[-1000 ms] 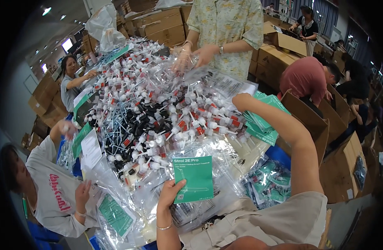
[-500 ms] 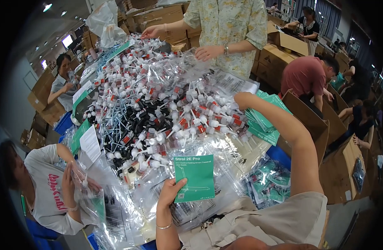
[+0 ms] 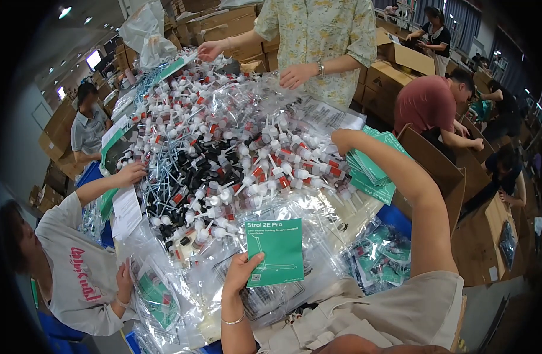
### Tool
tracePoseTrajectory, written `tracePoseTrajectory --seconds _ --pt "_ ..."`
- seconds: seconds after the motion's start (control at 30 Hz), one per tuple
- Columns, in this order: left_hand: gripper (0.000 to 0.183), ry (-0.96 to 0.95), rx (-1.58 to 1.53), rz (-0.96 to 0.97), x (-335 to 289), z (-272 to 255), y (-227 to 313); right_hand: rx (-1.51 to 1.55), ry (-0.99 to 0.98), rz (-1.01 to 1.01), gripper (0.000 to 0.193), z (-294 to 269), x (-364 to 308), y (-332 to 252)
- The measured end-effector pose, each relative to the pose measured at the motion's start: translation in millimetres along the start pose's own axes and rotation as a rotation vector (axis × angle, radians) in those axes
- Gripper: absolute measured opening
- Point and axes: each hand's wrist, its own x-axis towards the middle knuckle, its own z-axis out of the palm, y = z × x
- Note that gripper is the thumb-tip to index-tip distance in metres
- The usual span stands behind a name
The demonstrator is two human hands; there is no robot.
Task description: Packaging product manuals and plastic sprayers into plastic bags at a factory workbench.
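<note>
A green printed booklet (image 3: 279,245) is upright in my left hand (image 3: 241,270), thumb across its front, above clear plastic bags (image 3: 209,286). My right arm stretches forward, and my right hand (image 3: 344,141) bends over the left edge of a fanned stack of green booklets (image 3: 374,165). Its fingers are hidden, so I cannot tell whether they grip anything. In front of me spreads a big heap of small bottles (image 3: 282,156) with white nozzle caps, some with red labels. Black pieces (image 3: 209,162) and thin metal rods (image 3: 163,156) lie among them.
Across the heap stands a person in a floral shirt (image 3: 321,47). At left, a person in a white shirt (image 3: 76,265) reaches toward the rods beside white sheets (image 3: 127,212). Filled bags (image 3: 380,256) lie low at right. Open cartons (image 3: 433,168) stand beyond my right arm.
The co-worker at left has extended one hand to the rods and lowered a bag with a green booklet. The person in red has shifted. My hands have hardly moved.
</note>
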Motion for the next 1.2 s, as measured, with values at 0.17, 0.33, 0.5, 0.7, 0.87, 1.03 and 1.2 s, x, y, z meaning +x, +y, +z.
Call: tracePoseTrajectory --seconds 0.17,0.33,0.5,0.7,0.87,1.03,1.2 --pt "0.017 0.0 -0.004 0.004 0 -1 0 -0.03 0.133 0.012 0.029 12 6 1" --pt "0.019 -0.013 0.001 0.003 1 -1 0 -0.015 0.161 0.008 0.029 13 6 2" --pt "0.019 -0.014 -0.003 -0.006 1 -1 0 0.004 0.018 0.026 0.053 9 9 3" --pt "0.019 -0.016 -0.003 -0.004 0 -1 -2 0.028 0.004 0.006 0.049 11 13 10" --pt "0.019 -0.018 -0.001 -0.003 -2 0 -2 0.047 -0.019 0.003 0.045 12 12 12" --pt "0.019 -0.022 -0.006 -0.004 -2 -1 -1 -0.081 -0.028 -0.032 0.029 2 7 5" --pt "0.02 -0.023 0.007 0.0 1 -4 1 -0.071 0.113 0.06 0.019 -6 -2 -9"
